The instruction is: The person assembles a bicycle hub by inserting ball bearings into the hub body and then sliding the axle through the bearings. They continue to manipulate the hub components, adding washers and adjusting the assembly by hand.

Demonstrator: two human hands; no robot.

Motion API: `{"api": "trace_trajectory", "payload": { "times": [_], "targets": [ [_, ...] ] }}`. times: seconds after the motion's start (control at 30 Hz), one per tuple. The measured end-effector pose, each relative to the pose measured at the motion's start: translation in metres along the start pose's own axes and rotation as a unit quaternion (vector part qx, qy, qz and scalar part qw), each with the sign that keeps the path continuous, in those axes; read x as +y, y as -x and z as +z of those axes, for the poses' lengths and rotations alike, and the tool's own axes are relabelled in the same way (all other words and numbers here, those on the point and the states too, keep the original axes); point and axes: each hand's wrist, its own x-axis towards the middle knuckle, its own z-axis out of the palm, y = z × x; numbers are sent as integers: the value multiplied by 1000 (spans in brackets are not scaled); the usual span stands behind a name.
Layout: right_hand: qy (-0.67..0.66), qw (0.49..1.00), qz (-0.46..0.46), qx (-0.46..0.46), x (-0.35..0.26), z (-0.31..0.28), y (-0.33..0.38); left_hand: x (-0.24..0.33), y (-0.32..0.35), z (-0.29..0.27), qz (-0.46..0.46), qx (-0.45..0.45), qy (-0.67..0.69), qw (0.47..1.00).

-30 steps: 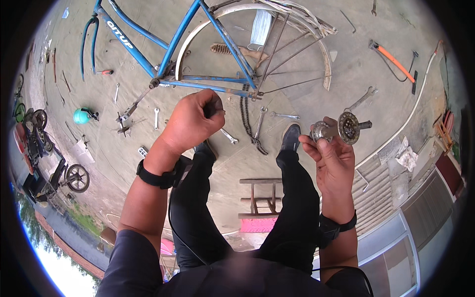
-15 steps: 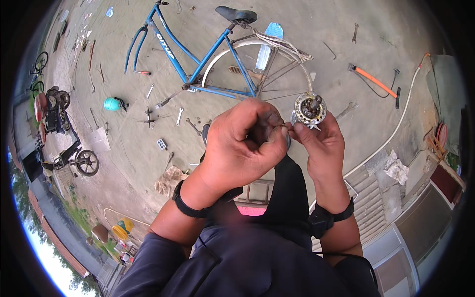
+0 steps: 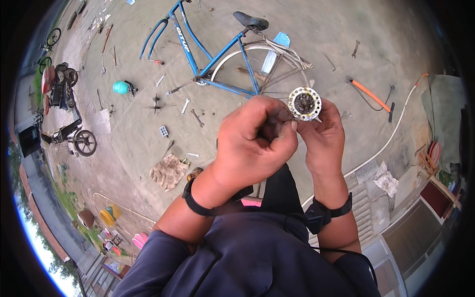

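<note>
A silvery bicycle wheel hub (image 3: 305,104) is held up by my right hand (image 3: 324,141), its round, holed flange facing me. Dark grease coats the middle of the hub. My left hand (image 3: 252,148) is closed in a pinch right beside the hub, thumb and fingertips at its lower left edge. Whatever lies between those fingertips is too small or hidden to make out. Beyond my hands lies a blue bicycle frame (image 3: 192,52) with a black saddle (image 3: 251,21) and a white mudguard.
Wrenches (image 3: 185,106), a pedal (image 3: 164,131) and a spotted cloth (image 3: 169,172) lie on the concrete at left, near a turquoise container (image 3: 123,87). An orange-barrelled pump (image 3: 370,94) and a pale hose (image 3: 396,133) are at right. A motorbike (image 3: 62,91) stands far left.
The hub has tilted, so its flange faces me more squarely and the part sticking up from its middle shows less. The left hand has shifted slightly right. My view has turned a little.
</note>
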Motion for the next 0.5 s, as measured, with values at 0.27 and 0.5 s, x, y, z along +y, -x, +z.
{"api": "trace_trajectory", "payload": {
  "times": [0.27, 0.5],
  "targets": [
    [20, 999, -29, -19, 4, 42, 18, 10, 18, -39, -14, 30, -18, 999],
    [32, 998, -35, -28, 5, 65, 28, 12, 29, -60, -24, 53, -27, 998]
  ]
}}
